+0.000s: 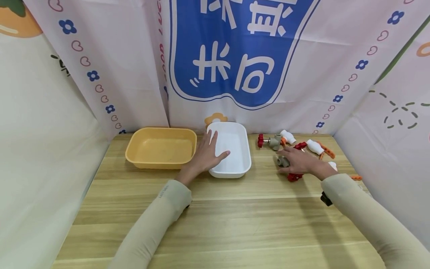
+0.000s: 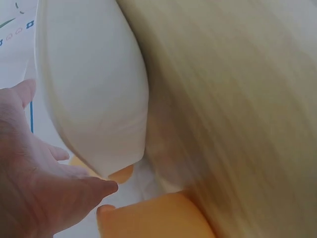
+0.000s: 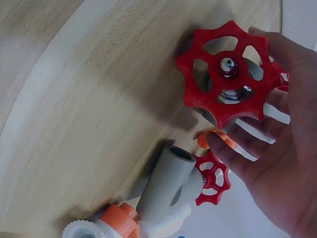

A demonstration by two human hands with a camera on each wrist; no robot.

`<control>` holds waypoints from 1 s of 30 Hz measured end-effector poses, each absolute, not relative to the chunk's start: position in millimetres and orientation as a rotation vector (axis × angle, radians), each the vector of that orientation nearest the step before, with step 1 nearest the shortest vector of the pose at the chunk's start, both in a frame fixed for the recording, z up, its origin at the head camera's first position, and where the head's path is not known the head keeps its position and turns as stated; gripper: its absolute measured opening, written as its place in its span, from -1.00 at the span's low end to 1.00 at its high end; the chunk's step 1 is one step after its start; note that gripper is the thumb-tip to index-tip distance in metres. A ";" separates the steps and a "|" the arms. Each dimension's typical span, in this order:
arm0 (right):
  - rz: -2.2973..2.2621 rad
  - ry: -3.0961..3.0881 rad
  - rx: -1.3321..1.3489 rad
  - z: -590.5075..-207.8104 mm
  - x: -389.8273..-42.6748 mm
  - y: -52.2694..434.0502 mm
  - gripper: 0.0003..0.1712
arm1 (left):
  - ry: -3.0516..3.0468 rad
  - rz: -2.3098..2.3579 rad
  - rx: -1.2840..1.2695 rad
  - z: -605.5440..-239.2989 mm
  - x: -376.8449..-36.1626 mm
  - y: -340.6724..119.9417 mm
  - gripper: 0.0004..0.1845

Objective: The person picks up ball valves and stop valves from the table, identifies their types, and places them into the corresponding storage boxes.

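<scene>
Glossy, probably plastic red handwheel [image 3: 227,74]

tub [image 1: 160,148] left of tray [image 1: 231,149], valves [image 1: 272,141] right

The blue panel [image 1: 235,48] on the cloth backdrop carries large white Chinese characters, seemingly mirrored and cut off at the top; they cannot be read with certainty. Small print on the left sleeve [image 1: 163,192] is too tiny to read.
</scene>
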State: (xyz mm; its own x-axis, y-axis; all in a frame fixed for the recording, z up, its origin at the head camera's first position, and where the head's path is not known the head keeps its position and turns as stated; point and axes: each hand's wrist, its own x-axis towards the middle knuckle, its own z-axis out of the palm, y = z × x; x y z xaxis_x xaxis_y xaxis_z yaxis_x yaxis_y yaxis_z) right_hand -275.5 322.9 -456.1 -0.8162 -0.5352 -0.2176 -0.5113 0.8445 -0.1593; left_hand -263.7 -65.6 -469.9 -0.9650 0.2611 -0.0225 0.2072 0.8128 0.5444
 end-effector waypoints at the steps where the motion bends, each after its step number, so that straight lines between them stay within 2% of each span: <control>1: -0.145 2.770 -0.798 -457.2 -275.7 323.1 -0.08 | 2.898 0.858 0.369 -471.0 -263.8 -64.9 0.12; 8: -0.172 2.756 -0.781 -463.5 -277.8 325.5 -0.16 | 2.882 0.871 0.326 -478.4 -265.2 -63.8 0.13; 20: -0.163 2.833 -0.843 -469.3 -279.9 323.0 -0.48 | 2.872 0.954 0.266 -485.8 -272.5 -59.9 0.13; 30: -0.147 2.840 -0.794 -472.1 -283.4 320.0 -0.46 | 2.847 1.092 0.223 -485.8 -282.6 -58.9 0.10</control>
